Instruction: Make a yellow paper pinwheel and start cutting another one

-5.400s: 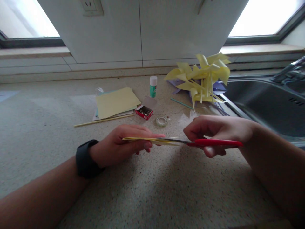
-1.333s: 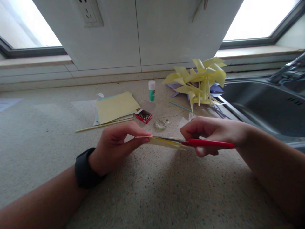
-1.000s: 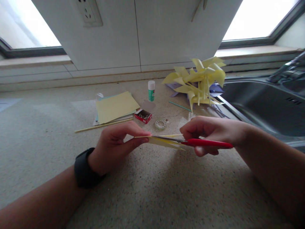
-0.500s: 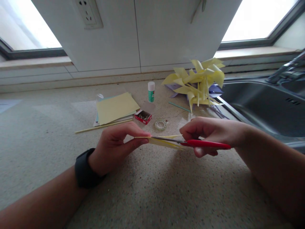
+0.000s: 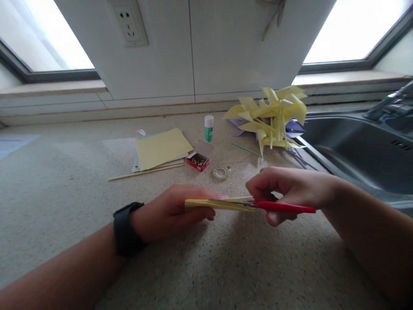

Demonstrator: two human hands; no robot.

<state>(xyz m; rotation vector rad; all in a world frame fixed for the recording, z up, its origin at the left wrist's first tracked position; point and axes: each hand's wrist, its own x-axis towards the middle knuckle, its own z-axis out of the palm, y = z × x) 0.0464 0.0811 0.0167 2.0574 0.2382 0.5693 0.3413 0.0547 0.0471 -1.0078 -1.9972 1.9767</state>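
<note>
Fingers (image 5: 200, 214) of left hand (image 5: 167, 211) pinch yellow paper (image 5: 222, 204); right hand (image 5: 290, 189) grips red scissors (image 5: 285, 208).

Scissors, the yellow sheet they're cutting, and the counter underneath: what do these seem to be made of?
Scissors: handles look like smooth red plastic, blades like grey metal with a dull shine. Yellow sheet: probably thin matte paper or card, seen edge-on as a thin line. Counter: likely stone or composite, going by its speckled, slightly glossy surface.
</note>
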